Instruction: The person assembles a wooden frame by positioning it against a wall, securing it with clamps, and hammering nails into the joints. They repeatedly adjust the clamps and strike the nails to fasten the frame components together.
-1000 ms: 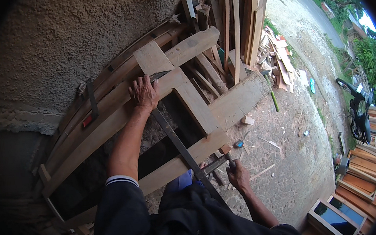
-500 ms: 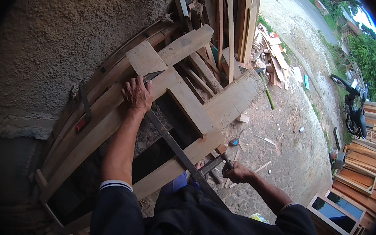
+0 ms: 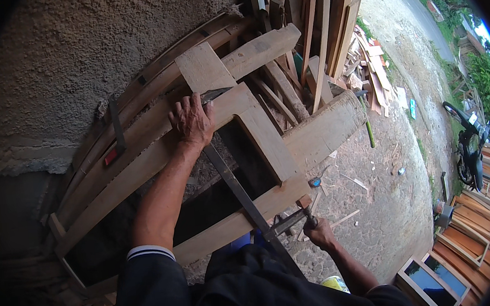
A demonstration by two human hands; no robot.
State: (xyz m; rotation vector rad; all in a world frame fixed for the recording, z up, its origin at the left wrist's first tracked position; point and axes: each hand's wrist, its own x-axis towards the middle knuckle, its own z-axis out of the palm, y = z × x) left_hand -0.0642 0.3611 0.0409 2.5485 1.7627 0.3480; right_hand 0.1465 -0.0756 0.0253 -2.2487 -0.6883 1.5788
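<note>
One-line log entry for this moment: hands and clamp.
left hand: at far end of bar clamp | right hand: gripping clamp handle | bar clamp: spanning wooden frame | wood block: near clamp handle

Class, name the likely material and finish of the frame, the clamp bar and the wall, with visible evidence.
Frame: wood, apparently unvarnished; pale tan, matt boards. 
Clamp bar: probably steel, dark and dull; straight, slim and uniform. 
Wall: looks like rough cement render, seemingly unpainted; grey-brown, coarse, pitted texture.

No lettering or number is readable. Any print on the rounded yellow-and-white object (image 3: 335, 284) or the flat blue rectangular piece (image 3: 412, 109) is too small to tell.
</note>
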